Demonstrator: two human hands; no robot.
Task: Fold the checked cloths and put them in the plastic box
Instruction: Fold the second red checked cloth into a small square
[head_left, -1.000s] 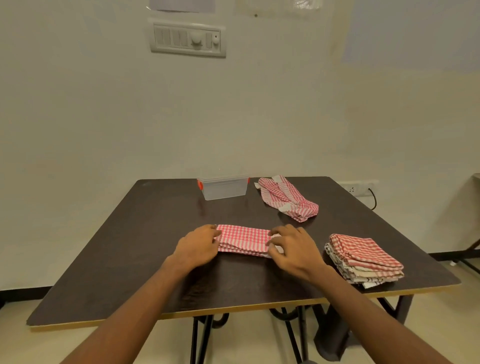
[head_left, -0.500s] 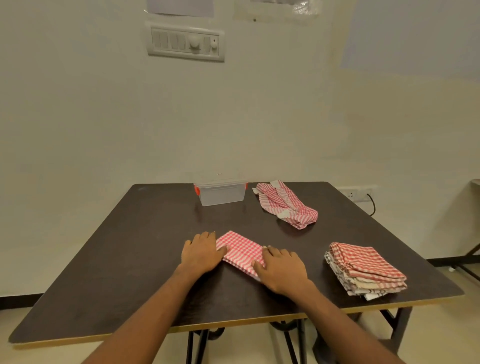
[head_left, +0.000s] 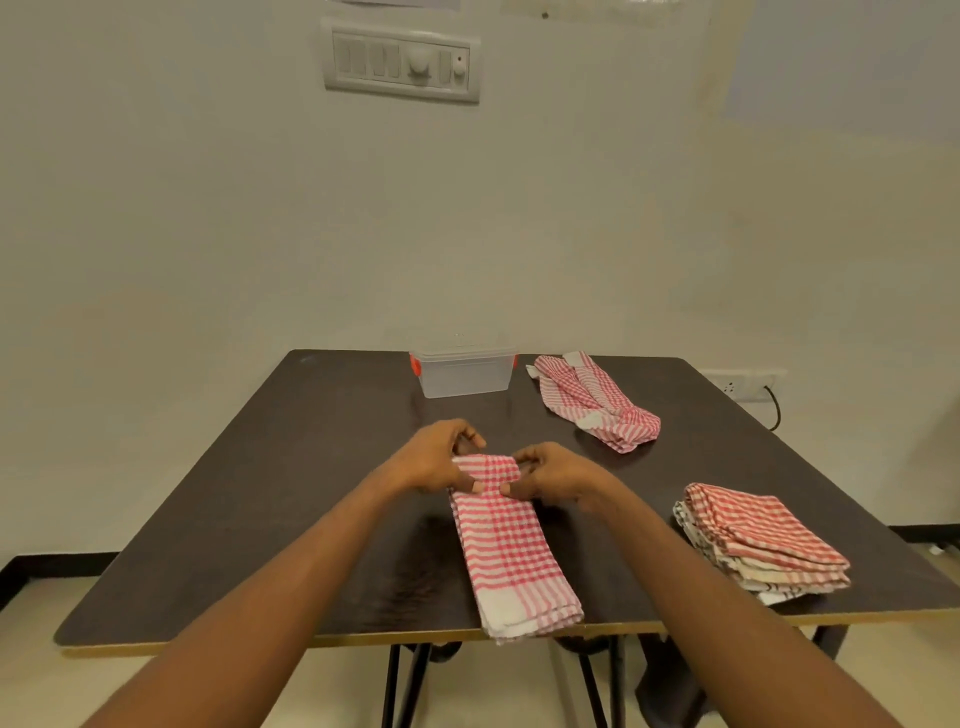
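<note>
Checked cloth (head_left: 511, 545) lies as a long strip at counter (head_left: 291, 499) centre, its long axis running from the near edge away toward both hands. Left hand (head_left: 434, 460) and right hand (head_left: 553, 475) each pinch its far end, equally near. Fingertips under the fold are hidden. Plastic box (head_left: 464, 370) stands beyond.

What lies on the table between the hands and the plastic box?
Nothing: in the head view, only bare dark table separates the hands, holding the checked cloth, from the plastic box.
</note>
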